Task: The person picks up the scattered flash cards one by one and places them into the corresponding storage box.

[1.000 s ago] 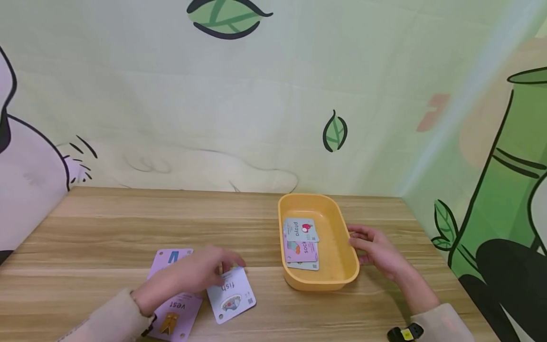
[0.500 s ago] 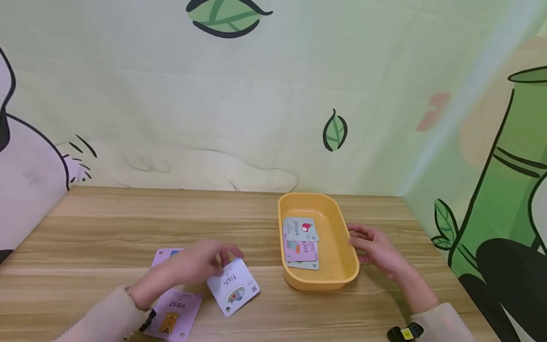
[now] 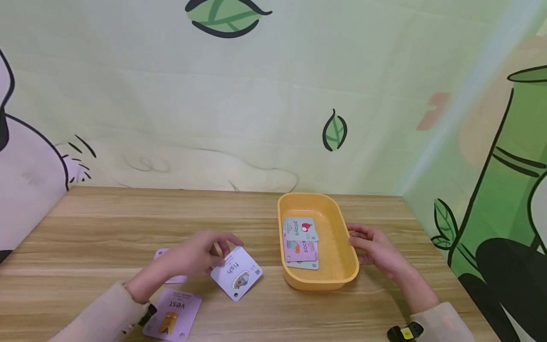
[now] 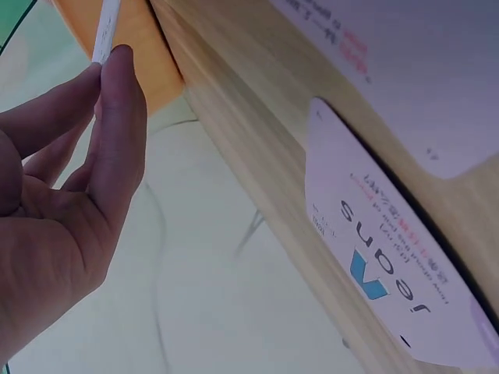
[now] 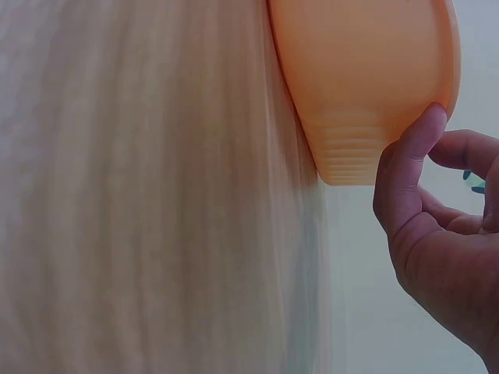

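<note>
My left hand (image 3: 198, 254) pinches a white "fish" flashcard (image 3: 237, 274) by its upper left edge, thumb against fingers. In the left wrist view, the card (image 4: 105, 31) shows edge-on between the fingertips. Beneath the left forearm lies a purple "jeans" card (image 4: 382, 257), largely hidden in the head view; nearer me is a purple "vest" card (image 3: 175, 311). My right hand (image 3: 376, 249) rests against the outer right side of a yellow plastic basin (image 3: 350, 270), fingers loosely bent, thumb at the rim. Inside overlap a "pitaya" card (image 3: 301, 229), a purple "socks" card (image 3: 301, 254) and a lower card (image 3: 305, 266).
The wooden table (image 3: 239, 223) ends at the back against a wall cloth (image 3: 213, 109) printed with leaves. The basin stands right of the middle, near that back edge. A strapped device (image 3: 406, 332) sits at the right wrist.
My left hand has moved away from me with the fish card, which has turned and shifted slightly right. More of the vest card shows. The right hand and basin have stayed put.
</note>
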Action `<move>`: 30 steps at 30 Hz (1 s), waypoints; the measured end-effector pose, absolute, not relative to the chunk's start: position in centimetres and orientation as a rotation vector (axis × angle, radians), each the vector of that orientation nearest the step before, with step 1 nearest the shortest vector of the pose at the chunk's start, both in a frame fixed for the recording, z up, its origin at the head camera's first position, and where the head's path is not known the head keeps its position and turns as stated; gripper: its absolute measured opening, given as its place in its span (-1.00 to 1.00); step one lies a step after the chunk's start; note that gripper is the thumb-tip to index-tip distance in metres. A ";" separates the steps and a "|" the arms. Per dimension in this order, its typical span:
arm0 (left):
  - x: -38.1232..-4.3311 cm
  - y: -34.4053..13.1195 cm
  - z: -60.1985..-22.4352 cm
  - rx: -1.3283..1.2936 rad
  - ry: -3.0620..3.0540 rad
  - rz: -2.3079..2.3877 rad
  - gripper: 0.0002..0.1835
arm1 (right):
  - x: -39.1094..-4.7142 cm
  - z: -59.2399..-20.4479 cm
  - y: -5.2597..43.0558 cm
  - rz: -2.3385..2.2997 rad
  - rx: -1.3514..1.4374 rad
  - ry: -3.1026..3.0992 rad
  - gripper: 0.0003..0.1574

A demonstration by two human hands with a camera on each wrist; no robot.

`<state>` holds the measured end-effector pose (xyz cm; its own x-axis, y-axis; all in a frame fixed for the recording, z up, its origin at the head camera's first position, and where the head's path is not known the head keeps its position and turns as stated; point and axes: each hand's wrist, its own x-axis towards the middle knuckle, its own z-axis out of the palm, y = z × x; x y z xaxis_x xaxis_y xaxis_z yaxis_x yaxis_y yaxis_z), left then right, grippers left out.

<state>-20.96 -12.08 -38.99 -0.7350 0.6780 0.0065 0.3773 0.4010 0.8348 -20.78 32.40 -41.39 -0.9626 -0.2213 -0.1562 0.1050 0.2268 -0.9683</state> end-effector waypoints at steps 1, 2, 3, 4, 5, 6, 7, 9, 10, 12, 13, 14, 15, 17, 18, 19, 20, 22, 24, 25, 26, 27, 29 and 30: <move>-21.0 -12.1 -38.9 0.908 2.329 1.270 -0.50 | -20.8 -41.4 32.4 -1.801 -0.107 2.242 -0.29; -21.1 -12.1 -38.9 0.902 2.331 1.282 -0.51 | -20.8 -41.4 32.4 -1.801 -0.106 2.242 -0.29; -21.1 -12.1 -38.8 0.893 2.333 1.295 -0.51 | -20.8 -41.4 32.4 -1.802 -0.105 2.241 -0.29; -21.1 -12.1 -38.7 0.880 2.333 1.311 -0.51 | -20.8 -41.4 32.4 -1.804 -0.104 2.240 -0.29; -21.2 -12.1 -38.7 0.863 2.336 1.324 -0.51 | -20.8 -41.4 32.4 -1.805 -0.103 2.239 -0.29; -21.2 -12.2 -38.6 0.847 2.339 1.336 -0.51 | -20.8 -41.4 32.4 -1.806 -0.103 2.238 -0.29; -21.3 -12.2 -38.6 0.833 2.347 1.343 -0.51 | -20.9 -41.4 32.4 -1.806 -0.103 2.238 -0.29; -21.4 -12.2 -38.4 0.807 2.363 1.360 -0.52 | -20.9 -41.4 32.3 -1.805 -0.102 2.240 -0.29; -21.4 -12.3 -38.4 0.797 2.373 1.366 -0.52 | -20.9 -41.3 32.3 -1.801 -0.102 2.244 -0.29; -21.5 -12.3 -38.2 0.789 2.393 1.379 -0.52 | -20.9 -41.3 32.2 -1.794 -0.102 2.252 -0.29; -21.5 -12.4 -38.1 0.786 2.403 1.390 -0.52 | -20.9 -41.3 32.2 -1.790 -0.100 2.256 -0.29; -21.5 -12.4 -38.1 0.780 2.405 1.407 -0.51 | -20.9 -41.2 32.2 -1.787 -0.099 2.261 -0.29; -21.5 -12.4 -38.0 0.770 2.404 1.428 -0.51 | -20.9 -41.2 32.1 -1.783 -0.098 2.265 -0.29; -21.5 -12.4 -37.8 0.753 2.404 1.467 -0.50 | -21.0 -41.1 32.1 -1.778 -0.098 2.269 -0.30; -21.4 -12.3 -37.7 0.746 2.406 1.482 -0.50 | -21.0 -41.1 32.1 -1.778 -0.100 2.268 -0.29; -21.4 -12.3 -37.6 0.740 2.407 1.497 -0.50 | -21.0 -41.1 32.0 -1.774 -0.109 2.272 -0.29; -21.4 -12.2 -37.6 0.730 2.411 1.506 -0.50 | -21.0 -41.0 32.0 -1.774 -0.113 2.272 -0.29; -21.3 -12.1 -37.5 0.721 2.421 1.522 -0.50 | -21.1 -41.0 31.8 -1.772 -0.128 2.276 -0.29; -21.3 -12.0 -37.4 0.707 2.429 1.538 -0.49 | -21.1 -41.0 31.6 -1.767 -0.142 2.282 -0.28; -21.3 -11.9 -37.4 0.698 2.427 1.554 -0.48 | -21.2 -41.0 31.5 -1.766 -0.143 2.284 -0.28; -21.3 -11.9 -37.4 0.687 2.422 1.569 -0.48 | -21.2 -41.0 31.4 -1.766 -0.136 2.284 -0.29; -21.3 -11.9 -37.3 0.682 2.412 1.587 -0.48 | -21.3 -41.0 31.3 -1.763 -0.136 2.286 -0.29; -21.4 -11.8 -37.4 0.671 2.384 1.622 -0.47 | -21.3 -41.0 31.2 -1.759 -0.138 2.288 -0.29; -21.5 -11.8 -37.4 0.669 2.361 1.643 -0.47 | -21.4 -41.0 31.1 -1.758 -0.133 2.288 -0.29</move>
